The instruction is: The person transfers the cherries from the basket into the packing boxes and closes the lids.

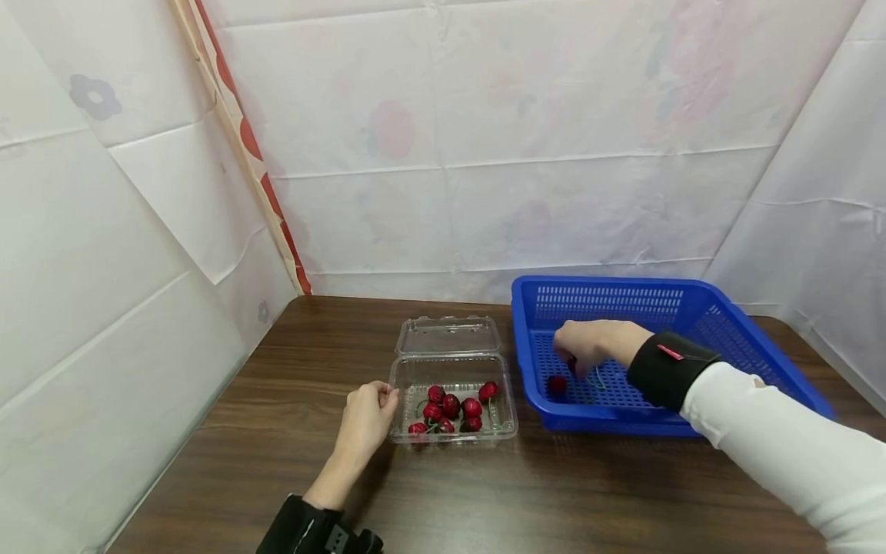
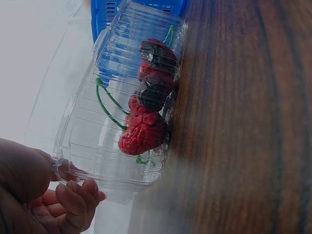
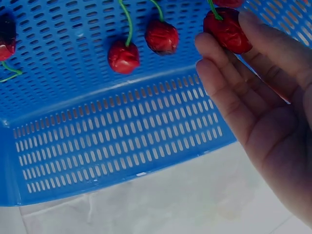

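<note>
A clear plastic clamshell box lies open on the table with several red cherries in its base. My left hand pinches the box's left rim between thumb and fingers, as the left wrist view shows too. Inside the blue basket, my right hand reaches down. A dark red cherry with a green stem is held between its thumb and fingertips. Other cherries lie on the basket floor in the right wrist view; my hand hides part of that floor in the head view.
The box's lid is folded back flat behind its base. A brown wooden table carries both containers, the basket standing to the right of the box. White patterned sheeting hangs behind and at both sides.
</note>
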A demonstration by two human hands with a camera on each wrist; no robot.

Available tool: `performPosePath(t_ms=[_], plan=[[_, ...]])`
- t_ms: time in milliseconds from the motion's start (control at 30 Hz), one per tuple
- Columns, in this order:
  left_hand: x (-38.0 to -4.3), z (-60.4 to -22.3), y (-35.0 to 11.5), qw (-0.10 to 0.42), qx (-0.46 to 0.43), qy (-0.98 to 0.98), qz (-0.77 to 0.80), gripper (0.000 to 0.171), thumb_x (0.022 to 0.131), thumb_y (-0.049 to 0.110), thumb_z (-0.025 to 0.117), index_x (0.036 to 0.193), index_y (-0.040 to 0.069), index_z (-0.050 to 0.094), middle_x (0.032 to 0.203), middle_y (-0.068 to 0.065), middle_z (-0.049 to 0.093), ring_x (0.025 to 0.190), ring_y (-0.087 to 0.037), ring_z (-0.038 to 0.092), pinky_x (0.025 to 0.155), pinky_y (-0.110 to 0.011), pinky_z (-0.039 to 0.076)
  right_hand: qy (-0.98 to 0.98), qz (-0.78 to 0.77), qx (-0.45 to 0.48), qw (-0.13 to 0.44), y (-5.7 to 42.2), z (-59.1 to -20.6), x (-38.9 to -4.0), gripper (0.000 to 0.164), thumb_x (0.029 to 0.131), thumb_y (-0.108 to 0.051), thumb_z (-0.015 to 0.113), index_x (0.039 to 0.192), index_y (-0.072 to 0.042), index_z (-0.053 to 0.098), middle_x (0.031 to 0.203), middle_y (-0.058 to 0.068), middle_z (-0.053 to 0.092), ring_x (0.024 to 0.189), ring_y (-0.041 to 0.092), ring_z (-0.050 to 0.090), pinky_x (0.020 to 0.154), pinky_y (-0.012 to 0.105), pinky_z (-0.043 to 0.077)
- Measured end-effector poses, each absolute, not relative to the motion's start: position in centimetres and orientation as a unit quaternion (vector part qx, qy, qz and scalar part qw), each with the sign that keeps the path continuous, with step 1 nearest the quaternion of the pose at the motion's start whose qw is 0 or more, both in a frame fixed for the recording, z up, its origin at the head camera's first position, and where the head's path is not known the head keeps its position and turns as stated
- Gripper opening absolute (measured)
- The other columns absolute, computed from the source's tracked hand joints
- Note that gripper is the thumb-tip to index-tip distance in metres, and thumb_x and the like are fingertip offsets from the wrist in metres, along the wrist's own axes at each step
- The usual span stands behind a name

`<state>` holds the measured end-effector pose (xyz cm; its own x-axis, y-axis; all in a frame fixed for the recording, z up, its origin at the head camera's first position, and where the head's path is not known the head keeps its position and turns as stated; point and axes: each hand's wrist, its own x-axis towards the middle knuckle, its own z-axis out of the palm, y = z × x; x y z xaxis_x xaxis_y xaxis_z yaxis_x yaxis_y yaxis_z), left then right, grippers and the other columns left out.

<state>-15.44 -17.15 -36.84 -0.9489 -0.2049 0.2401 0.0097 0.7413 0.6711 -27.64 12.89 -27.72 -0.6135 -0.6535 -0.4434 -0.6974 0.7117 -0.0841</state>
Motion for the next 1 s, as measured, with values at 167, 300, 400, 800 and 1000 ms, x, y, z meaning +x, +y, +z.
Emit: performPosePath(t_ms=[167, 300, 400, 800, 1000], plan=[[-15.5, -36.8, -17.2, 0.153, 0.051, -0.921, -0.354, 0.016, 0.083, 0.007, 0.056, 0.082, -0.008, 0.062, 0.058, -0.002, 0.054, 0.047, -0.010, 0.044, 0.043, -0.025, 0.037, 0.893, 0.036, -0.399, 0.207, 13.3, -27.1, -27.6, 0.017, 0.072, 0.000, 0.069, 0.084, -0.005, 0.057, 0.078, 0.001, 0.052, 0.068, 0.013, 0.048, 0.059, 0.028, 0.043], [-15.5, -36.8, -17.2, 0.155, 0.050, -0.921, -0.353, 0.016, 0.083, 0.007, 0.056, 0.081, -0.008, 0.062, 0.056, -0.001, 0.052, 0.046, -0.009, 0.043, 0.043, -0.025, 0.037, 0.891, 0.021, -0.407, 0.201, 13.6, -26.6, -27.6, 0.016, 0.073, 0.000, 0.068, 0.082, -0.006, 0.056, 0.076, 0.001, 0.051, 0.064, 0.012, 0.046, 0.057, 0.027, 0.042], [-15.5, -36.8, -17.2, 0.157, 0.050, -0.921, -0.352, 0.016, 0.083, 0.006, 0.056, 0.082, -0.008, 0.062, 0.056, -0.001, 0.052, 0.046, -0.009, 0.042, 0.043, -0.025, 0.037, 0.892, 0.012, -0.407, 0.196, 13.8, -26.2, -27.6, 0.015, 0.073, 0.000, 0.068, 0.081, -0.006, 0.056, 0.074, 0.000, 0.050, 0.063, 0.013, 0.045, 0.056, 0.026, 0.041], [-15.6, -36.7, -17.3, 0.155, 0.049, -0.921, -0.353, 0.017, 0.084, 0.007, 0.055, 0.082, -0.008, 0.062, 0.055, 0.000, 0.050, 0.045, -0.009, 0.040, 0.042, -0.025, 0.035, 0.892, -0.033, -0.424, 0.154, 14.6, -24.2, -26.7, 0.012, 0.075, -0.003, 0.068, 0.082, -0.006, 0.058, 0.072, -0.002, 0.051, 0.064, 0.012, 0.045, 0.058, 0.026, 0.042], [-15.5, -36.6, -17.3, 0.154, 0.051, -0.922, -0.350, 0.017, 0.084, 0.007, 0.055, 0.082, -0.009, 0.061, 0.056, -0.001, 0.051, 0.046, -0.010, 0.042, 0.043, -0.025, 0.036, 0.891, -0.055, -0.432, 0.126, 14.9, -23.8, -26.1, 0.012, 0.075, -0.001, 0.067, 0.081, -0.006, 0.057, 0.070, -0.002, 0.051, 0.062, 0.011, 0.044, 0.057, 0.026, 0.041]])
